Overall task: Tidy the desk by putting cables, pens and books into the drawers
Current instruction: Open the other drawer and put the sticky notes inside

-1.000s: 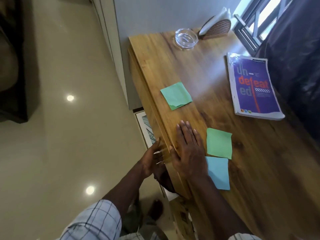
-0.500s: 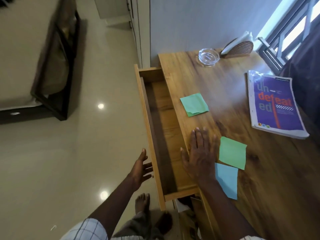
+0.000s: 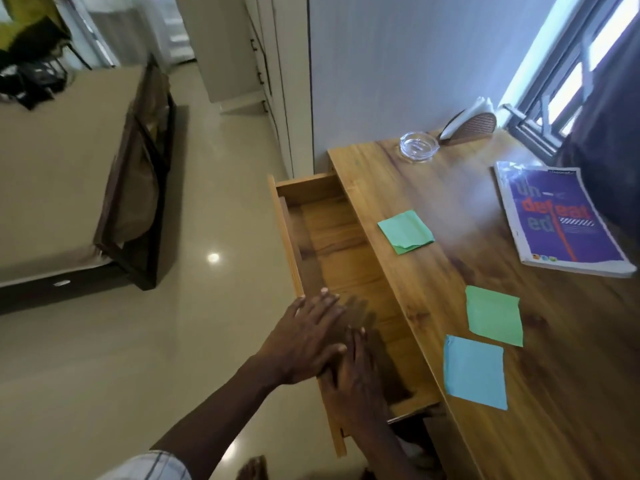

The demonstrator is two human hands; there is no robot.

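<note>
The wooden desk's drawer stands pulled out to the left, and nothing shows inside it. My left hand and my right hand hover together over its near end, fingers spread, the left partly over the right; neither holds anything. A purple book lies on the desk at the far right. Three paper squares rest on the desktop: a green one near the drawer, another green one and a blue one closer to me.
A glass ashtray and a brown napkin holder stand at the desk's far end by the window. A bed is across the tiled floor on the left. A wardrobe flanks the desk's far end.
The drawer has been pulled out from shut. My right hand left the desktop and now joins my left hand over the drawer's near end.
</note>
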